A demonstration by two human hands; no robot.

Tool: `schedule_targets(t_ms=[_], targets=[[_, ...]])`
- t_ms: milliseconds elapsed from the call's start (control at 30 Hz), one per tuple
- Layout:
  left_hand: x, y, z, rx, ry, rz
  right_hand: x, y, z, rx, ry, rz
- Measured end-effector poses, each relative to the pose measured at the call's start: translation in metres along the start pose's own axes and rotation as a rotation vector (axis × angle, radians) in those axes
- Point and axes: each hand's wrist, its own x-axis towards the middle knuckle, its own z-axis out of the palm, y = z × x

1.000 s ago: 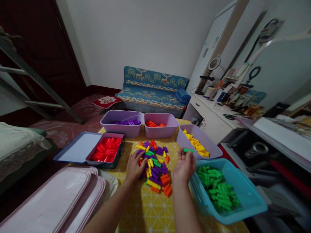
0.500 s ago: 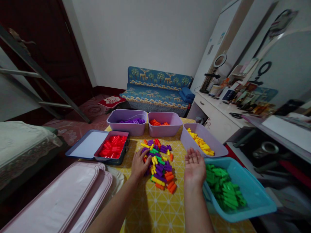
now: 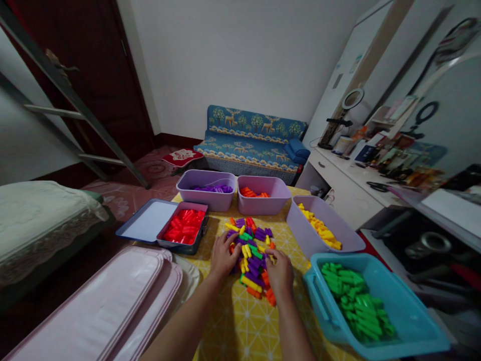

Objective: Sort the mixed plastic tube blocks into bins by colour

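Observation:
A mixed pile of small plastic pieces, purple, yellow, green and orange, lies on the yellow patterned tablecloth. My left hand rests at the pile's left edge, fingers apart and bent over the pieces. At the right edge, my right hand reaches in palm down, its thumb and forefinger slightly apart. Whether a piece lies under either hand's fingertips is hard to see. To the right stands a turquoise bin with green pieces. Red pieces fill a hinged case on the left.
Behind the pile are lilac bins: one with purple pieces, one with orange, one with yellow. Pink lids lie stacked at front left. The case's open lid lies flat. A patterned sofa stands beyond.
My right hand has turned from palm up beside the turquoise bin to palm down and moved left onto the pile. My left hand stays on the pile. The view has shifted slightly left.

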Motion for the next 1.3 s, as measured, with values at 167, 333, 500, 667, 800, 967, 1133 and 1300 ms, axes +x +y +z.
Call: schedule_targets(t_ms=[167, 333, 500, 667, 800, 967, 1133, 1300], targets=[[0.000, 0.002, -0.001, 0.000, 0.003, -0.006, -0.004, 0.006, -0.005, -0.228, -0.075, 0.019], [0.000, 0.004, -0.004, -0.004, 0.010, -0.003, -0.008, 0.015, 0.000, -0.170, -0.135, 0.081], [-0.001, 0.003, -0.003, -0.007, 0.021, 0.001, -0.005, 0.013, -0.005, -0.084, -0.106, 0.079], [-0.002, 0.000, -0.001, -0.010, 0.022, 0.016, 0.005, 0.002, -0.007, 0.225, -0.030, 0.123], [-0.002, 0.000, 0.000, -0.009, 0.022, 0.009, 0.008, -0.019, 0.010, 0.696, -0.120, 0.193], [-0.001, -0.002, 0.001, 0.004, 0.006, 0.018, 0.031, -0.066, 0.029, 0.865, -0.546, 0.257], [-0.001, -0.002, 0.002, 0.006, 0.037, 0.027, 0.086, -0.142, 0.030, 1.049, -0.449, 0.023], [-0.001, -0.002, 0.002, 0.009, 0.031, 0.027, 0.088, -0.144, 0.038, 1.037, -0.118, -0.101]])
